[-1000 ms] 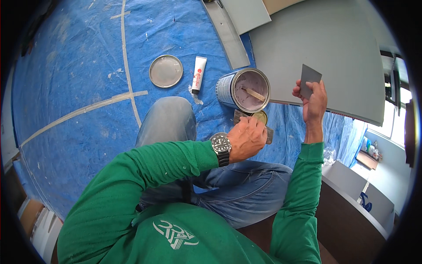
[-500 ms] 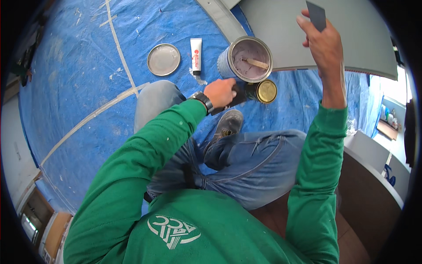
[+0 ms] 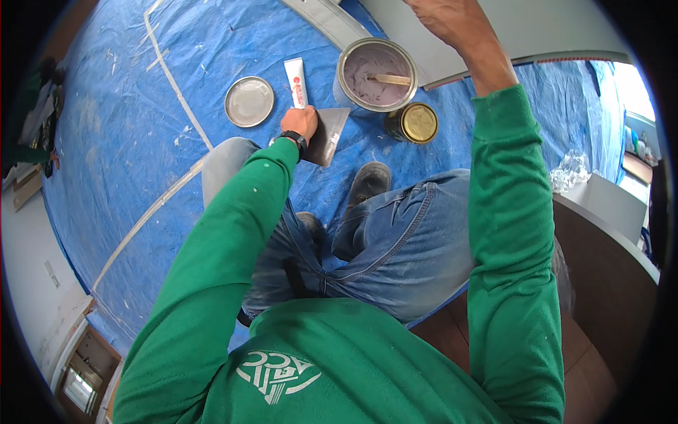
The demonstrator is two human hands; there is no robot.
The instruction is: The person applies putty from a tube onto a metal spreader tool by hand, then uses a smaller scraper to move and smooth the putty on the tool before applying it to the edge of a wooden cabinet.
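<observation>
L hand (image 3: 300, 123) has its fingers clamped on one edge of a broad, flat metal plate (image 3: 327, 137), which sticks out to the R of them, low over the blue sheet (image 3: 182, 81). Plate's prob. light and stiff, w/ thin edges, maybe slick if smeared; best held by the edge the fingers are on, faces left free. White tube (image 3: 295, 76) lies just beyond those fingers; should be soft, squeezable, v. light, easiest gripped mid-body. Can't tell if fingertips touch it. Round lid (image 3: 249, 101) is just L of the fingers; big tin (image 3: 342, 92) and small tin (image 3: 417, 123) are off to their R.

R hand (image 3: 452, 20) is up over the grey panel (image 3: 558, 32), fingers cut off by the top edge, so can't tell their state.

Vs. 0.5 s ago: L hand + plate have shifted from near small tin to the tube; R hand's grey card is now out of view.
</observation>
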